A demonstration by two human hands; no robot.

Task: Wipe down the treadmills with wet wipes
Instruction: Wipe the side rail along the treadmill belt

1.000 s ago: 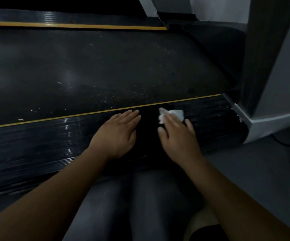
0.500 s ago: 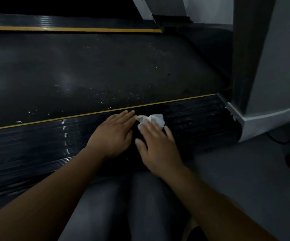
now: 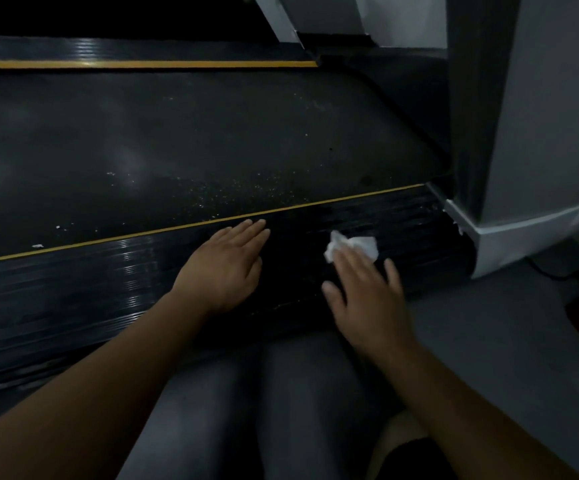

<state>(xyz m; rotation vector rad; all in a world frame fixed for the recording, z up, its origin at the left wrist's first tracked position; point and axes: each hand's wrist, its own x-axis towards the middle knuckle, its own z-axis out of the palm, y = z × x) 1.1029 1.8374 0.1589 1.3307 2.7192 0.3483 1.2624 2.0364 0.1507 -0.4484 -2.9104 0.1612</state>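
A treadmill lies across the view, its dark belt (image 3: 177, 150) speckled with pale crumbs. The near ribbed black side rail (image 3: 73, 289) has a thin yellow line along its inner edge. My right hand (image 3: 367, 299) presses a crumpled white wet wipe (image 3: 354, 245) flat onto that rail with straight fingers; part of the wipe shows beyond the fingertips. My left hand (image 3: 225, 265) rests palm down on the same rail, a little to the left, fingers straight, holding nothing.
A grey upright post (image 3: 541, 98) with a pale base (image 3: 510, 237) stands at the rail's right end. The far rail (image 3: 142, 60) also carries a yellow stripe. My grey-clad legs (image 3: 246, 410) are below the rail; grey floor (image 3: 506, 341) lies to the right.
My right hand slid the wipe left toward the left hand, then back right along the rail. The left hand stayed resting in place.
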